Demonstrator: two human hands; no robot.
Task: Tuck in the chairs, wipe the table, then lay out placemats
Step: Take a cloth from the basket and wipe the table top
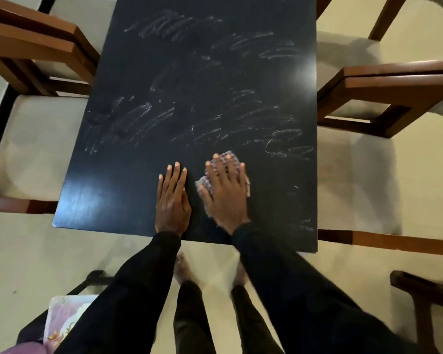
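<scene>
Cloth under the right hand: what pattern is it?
The cloth is purple-and-white checked, shown best in the head view.

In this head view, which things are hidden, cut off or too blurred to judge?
Table far end: cut off by the top edge of the head view.
Cloth: mostly hidden under the right hand.
Flowered thing at bottom left: partly behind the left sleeve; too little shows to identify it.
Feet below the table's near edge: blurred.

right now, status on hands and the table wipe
Left hand open, flat on table. Right hand pressing cloth flat. White smears across the far half, not yet wiped.
</scene>
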